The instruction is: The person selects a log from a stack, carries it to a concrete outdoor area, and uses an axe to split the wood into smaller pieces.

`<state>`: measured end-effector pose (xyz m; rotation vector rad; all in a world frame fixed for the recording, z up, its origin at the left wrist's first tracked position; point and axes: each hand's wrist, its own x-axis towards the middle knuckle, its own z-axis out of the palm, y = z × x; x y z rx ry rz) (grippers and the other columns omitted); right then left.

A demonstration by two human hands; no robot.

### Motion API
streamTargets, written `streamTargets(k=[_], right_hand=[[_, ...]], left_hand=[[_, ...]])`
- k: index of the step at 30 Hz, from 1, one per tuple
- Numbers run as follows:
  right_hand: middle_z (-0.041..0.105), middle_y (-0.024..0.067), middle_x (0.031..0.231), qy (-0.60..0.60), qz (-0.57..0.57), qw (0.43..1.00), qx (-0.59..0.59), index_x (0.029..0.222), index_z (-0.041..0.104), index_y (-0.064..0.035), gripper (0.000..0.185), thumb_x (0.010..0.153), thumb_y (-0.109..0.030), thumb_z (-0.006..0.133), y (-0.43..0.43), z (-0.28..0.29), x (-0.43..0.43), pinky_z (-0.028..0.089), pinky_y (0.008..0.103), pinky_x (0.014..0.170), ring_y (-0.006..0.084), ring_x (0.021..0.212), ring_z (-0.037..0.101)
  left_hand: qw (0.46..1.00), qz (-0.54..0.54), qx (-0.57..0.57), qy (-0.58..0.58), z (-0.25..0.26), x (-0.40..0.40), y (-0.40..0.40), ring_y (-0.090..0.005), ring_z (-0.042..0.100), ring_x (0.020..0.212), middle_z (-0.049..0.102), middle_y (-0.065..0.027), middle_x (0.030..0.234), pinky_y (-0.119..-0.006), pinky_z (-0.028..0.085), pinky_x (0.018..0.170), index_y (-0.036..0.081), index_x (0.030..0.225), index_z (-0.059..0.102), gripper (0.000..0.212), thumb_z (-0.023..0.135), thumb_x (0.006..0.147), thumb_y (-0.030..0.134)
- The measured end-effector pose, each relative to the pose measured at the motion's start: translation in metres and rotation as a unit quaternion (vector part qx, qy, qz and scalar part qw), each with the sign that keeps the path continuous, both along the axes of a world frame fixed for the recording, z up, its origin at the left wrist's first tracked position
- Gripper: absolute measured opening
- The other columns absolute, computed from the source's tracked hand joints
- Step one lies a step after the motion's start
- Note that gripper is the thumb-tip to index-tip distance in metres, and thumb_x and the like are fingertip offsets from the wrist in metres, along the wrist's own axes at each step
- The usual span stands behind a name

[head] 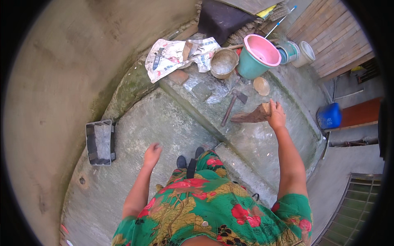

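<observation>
My right hand (276, 115) grips the thick end of a rough piece of wood (253, 115), which points left over the concrete floor. Just left of the wood, a hatchet (229, 108) lies on the floor with its head towards the top of the view. My left hand (153, 153) hangs over the floor to the left of my shoes, slightly blurred, fingers partly curled; nothing shows in it. A round, flat tan piece (261, 86) lies above the wood, below a green tub (253, 63) with a pink basin (263, 50) in its top.
A black plastic crate (88, 144) stands by the wall at left. Beyond the hatchet are a worn metal pot (224, 63), a printed white sack (166, 57) and plastic sheeting. Buckets (303, 54) stand at upper right, a blue container (328, 115) at right. A raised concrete ridge (197, 115) crosses the floor.
</observation>
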<state>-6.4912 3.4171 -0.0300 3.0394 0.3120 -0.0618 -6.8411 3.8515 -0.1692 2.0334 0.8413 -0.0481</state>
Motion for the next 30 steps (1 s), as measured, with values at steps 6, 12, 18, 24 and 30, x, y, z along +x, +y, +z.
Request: streamTargets(k=[6,12,18,24,30], right_hand=[[0.036,0.0122,0.137,-0.002,-0.009,0.998,0.068,0.140,0.027,-0.0159,0.087,0.066,-0.010,0.073,0.013,0.006,-0.001,0.036,0.0473,0.097,0.0307,0.124,0.038],[0.040,0.0130,0.134,-0.017,0.013,0.990,0.141,0.138,0.032,-0.0126,0.086,0.063,-0.009,0.075,0.023,0.007,0.005,0.033,0.0467,0.098,0.0312,0.124,0.038],[0.044,0.0118,0.130,-0.008,-0.050,0.985,0.167,0.132,0.040,-0.0113,0.081,0.060,-0.007,0.076,0.003,0.009,0.027,0.036,0.0432,0.094,0.0294,0.120,0.043],[0.048,0.0149,0.120,-0.009,-0.138,0.967,0.216,0.123,0.044,-0.0053,0.072,0.059,-0.009,0.075,-0.029,0.008,0.045,0.039,0.0427,0.092,0.0330,0.113,0.047],[0.045,0.0171,0.123,-0.082,-0.348,0.891,0.278,0.127,0.037,0.0010,0.067,0.071,-0.014,0.069,-0.103,-0.037,0.037,0.031,0.0351,0.101,0.0271,0.118,0.042]], left_hand=[[0.956,-0.258,-0.007,-0.140,0.091,0.229,-0.103,-0.0265,0.059,0.099,0.057,-0.0167,0.111,-0.036,0.047,0.085,0.004,0.118,0.053,0.046,0.066,0.080,0.025],[0.861,-0.448,0.048,-0.236,0.141,0.353,-0.212,-0.0333,0.040,0.123,0.041,-0.0178,0.132,-0.040,0.033,0.102,0.005,0.130,0.041,0.064,0.066,0.075,0.026],[0.819,-0.534,0.028,-0.209,0.118,0.414,-0.261,-0.0340,0.038,0.125,0.039,-0.0183,0.134,-0.045,0.031,0.103,0.005,0.131,0.041,0.065,0.065,0.073,0.024],[0.906,-0.305,-0.180,-0.234,0.026,0.438,-0.237,-0.0318,0.056,0.103,0.057,-0.0169,0.111,-0.038,0.045,0.085,0.004,0.116,0.053,0.051,0.069,0.073,0.027],[0.927,-0.312,-0.158,0.134,-0.256,0.385,-0.205,-0.0335,0.061,0.090,0.064,-0.0160,0.091,-0.039,0.048,0.076,0.006,0.098,0.062,0.034,0.060,0.079,0.034]])
